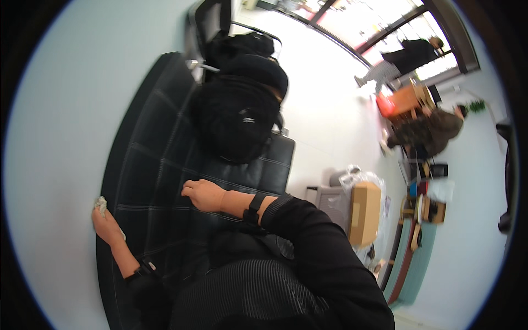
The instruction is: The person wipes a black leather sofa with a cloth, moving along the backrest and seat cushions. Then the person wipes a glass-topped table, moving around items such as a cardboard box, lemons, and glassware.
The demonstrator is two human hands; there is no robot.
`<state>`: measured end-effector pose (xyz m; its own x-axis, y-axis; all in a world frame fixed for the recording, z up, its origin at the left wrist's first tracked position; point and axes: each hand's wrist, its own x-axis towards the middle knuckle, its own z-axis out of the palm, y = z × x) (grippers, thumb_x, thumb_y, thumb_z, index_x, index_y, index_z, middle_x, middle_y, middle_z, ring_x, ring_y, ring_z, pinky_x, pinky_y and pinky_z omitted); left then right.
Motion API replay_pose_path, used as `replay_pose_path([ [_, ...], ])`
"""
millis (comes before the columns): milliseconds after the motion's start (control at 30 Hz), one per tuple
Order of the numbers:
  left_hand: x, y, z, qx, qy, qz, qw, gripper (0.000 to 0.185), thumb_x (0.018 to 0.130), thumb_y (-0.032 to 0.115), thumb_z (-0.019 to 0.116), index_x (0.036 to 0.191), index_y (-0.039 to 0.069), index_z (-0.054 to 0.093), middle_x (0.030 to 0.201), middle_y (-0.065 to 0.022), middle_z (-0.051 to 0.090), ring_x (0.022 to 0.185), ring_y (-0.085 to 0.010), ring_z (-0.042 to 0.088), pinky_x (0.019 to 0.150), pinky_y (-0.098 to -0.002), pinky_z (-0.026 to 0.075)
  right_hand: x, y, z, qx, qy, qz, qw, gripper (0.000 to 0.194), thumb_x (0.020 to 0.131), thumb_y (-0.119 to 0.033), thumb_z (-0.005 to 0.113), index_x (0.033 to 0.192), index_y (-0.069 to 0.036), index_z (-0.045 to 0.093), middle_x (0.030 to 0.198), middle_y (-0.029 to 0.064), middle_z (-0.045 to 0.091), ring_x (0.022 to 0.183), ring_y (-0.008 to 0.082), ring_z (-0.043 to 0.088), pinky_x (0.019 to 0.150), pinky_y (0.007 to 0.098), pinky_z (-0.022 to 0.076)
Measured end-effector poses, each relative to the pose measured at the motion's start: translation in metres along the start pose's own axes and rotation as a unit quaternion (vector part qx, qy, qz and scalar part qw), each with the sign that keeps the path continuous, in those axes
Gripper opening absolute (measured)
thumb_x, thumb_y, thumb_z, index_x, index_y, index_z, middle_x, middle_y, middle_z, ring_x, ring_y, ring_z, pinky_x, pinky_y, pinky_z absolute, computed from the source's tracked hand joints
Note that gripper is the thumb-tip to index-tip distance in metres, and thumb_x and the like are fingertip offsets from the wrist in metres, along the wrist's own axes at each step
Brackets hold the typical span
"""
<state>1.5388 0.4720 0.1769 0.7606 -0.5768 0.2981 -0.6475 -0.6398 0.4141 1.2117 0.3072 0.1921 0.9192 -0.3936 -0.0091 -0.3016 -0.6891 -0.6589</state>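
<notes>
My left hand point(108, 227) grips a crumpled whitish cloth point(100, 203) at the top edge of a black leather sofa's backrest point(136, 173), close against the pale wall. Part of the cloth shows beyond my fingers and a little by the wrist. Over the seat is my right hand point(204, 196), its fingers loosely bent and nothing visible in them; its palm is turned away from view. Both wrists wear dark bands. A black backpack point(239, 119) rests on the sofa beyond my right hand.
Behind the backpack are a black bag point(243, 43) and another chair. On the right, a cardboard box point(365, 214) sits with clear plastic wrap point(361, 177). One person point(437, 128) is by an orange-brown wooden table point(402, 101); another point(412, 55) is near the glass doors.
</notes>
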Motion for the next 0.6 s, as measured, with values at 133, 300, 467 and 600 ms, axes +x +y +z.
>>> replay_pose_path([
  [133, 0.05, 0.036, 0.056, -0.026, -0.023, 0.058, 0.998, 0.03, 0.092, 0.018, 0.05, 0.115, 0.001, 0.059, 0.114, -0.0182, 0.061, 0.108, -0.035, 0.056, 0.093, -0.0403, 0.044, -0.087, 0.045, -0.022, -0.028, -0.059, 0.089, 0.994, 0.024, 0.084, -0.007, 0.051, 0.105, -0.005, 0.061, 0.107, 0.0122, 0.061, 0.088, 0.0326, 0.063, 0.083, 0.0412, 0.0493],
  [300, 0.061, 0.097, 0.082, -0.053, -0.092, 0.0, 0.994, 0.038, 0.096, 0.028, 0.043, 0.123, 0.005, 0.058, 0.126, -0.014, 0.059, 0.117, -0.0313, 0.053, 0.099, -0.0371, 0.04, -0.193, 0.086, -0.04, 0.013, 0.01, 0.175, 0.984, 0.023, 0.081, -0.008, 0.052, 0.102, -0.007, 0.063, 0.101, 0.0125, 0.063, 0.087, 0.0329, 0.064, 0.077, 0.0431, 0.0514],
  [467, 0.073, 0.042, 0.067, 0.013, -0.105, 0.175, 0.979, 0.045, 0.095, 0.027, 0.04, 0.13, 0.002, 0.053, 0.132, -0.0143, 0.054, 0.124, -0.03, 0.048, 0.104, -0.0352, 0.035, -0.265, 0.128, -0.033, 0.07, 0.057, 0.221, 0.971, 0.022, 0.081, -0.008, 0.051, 0.099, -0.006, 0.063, 0.098, 0.013, 0.064, 0.087, 0.0325, 0.064, 0.077, 0.0426, 0.0513],
  [600, 0.08, 0.026, 0.064, 0.084, -0.134, 0.117, 0.98, 0.049, 0.095, 0.032, 0.044, 0.131, -0.001, 0.049, 0.129, -0.0189, 0.054, 0.12, -0.0336, 0.05, 0.1, -0.0376, 0.039, -0.293, 0.133, -0.013, 0.145, 0.113, 0.293, 0.938, 0.022, 0.08, -0.007, 0.052, 0.098, -0.006, 0.064, 0.098, 0.0131, 0.065, 0.092, 0.0317, 0.063, 0.08, 0.0417, 0.0507],
])
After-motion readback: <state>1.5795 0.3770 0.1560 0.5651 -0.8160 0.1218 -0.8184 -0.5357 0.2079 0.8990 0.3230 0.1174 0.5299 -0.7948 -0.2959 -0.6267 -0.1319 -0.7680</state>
